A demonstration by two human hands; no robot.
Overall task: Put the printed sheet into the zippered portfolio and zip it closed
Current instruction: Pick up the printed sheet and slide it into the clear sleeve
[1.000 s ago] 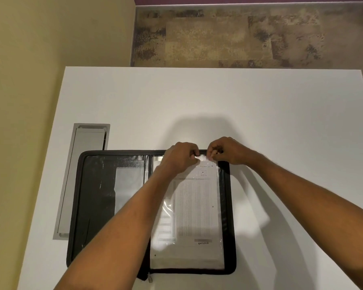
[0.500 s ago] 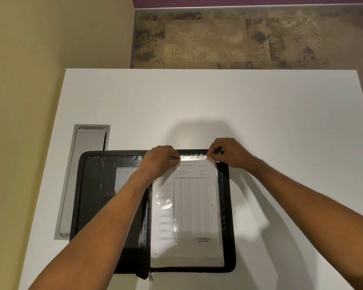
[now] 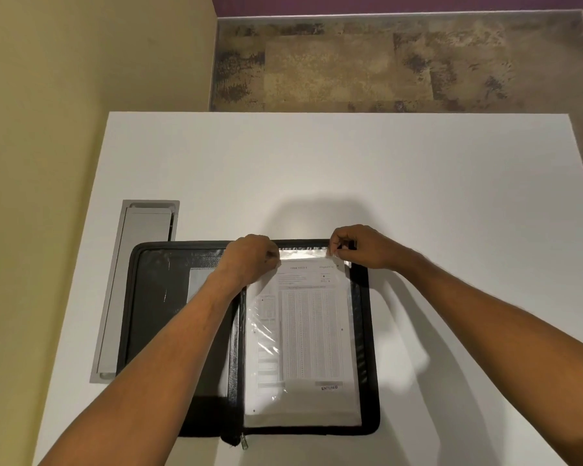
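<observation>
A black zippered portfolio (image 3: pixel 372 364) lies open flat on the white table (image 3: pixel 317 169). Its right half holds a clear plastic sleeve with the printed sheet (image 3: pixel 308 331) inside, text facing up. My left hand (image 3: pixel 253 257) pinches the sleeve's top edge at its left corner. My right hand (image 3: pixel 357 247) pinches the same top edge at the right corner. The zipper pull (image 3: pixel 244 443) hangs at the portfolio's near edge by the spine. My left forearm covers part of the spine and left half.
A grey metal cable hatch (image 3: pixel 132 284) is set into the table left of the portfolio. A yellow wall runs along the left. Patterned carpet (image 3: pixel 384 65) lies beyond the table's far edge.
My left hand has slid left along the sleeve's top edge, away from my right hand, which stayed at the right corner. The view shifted slightly.
</observation>
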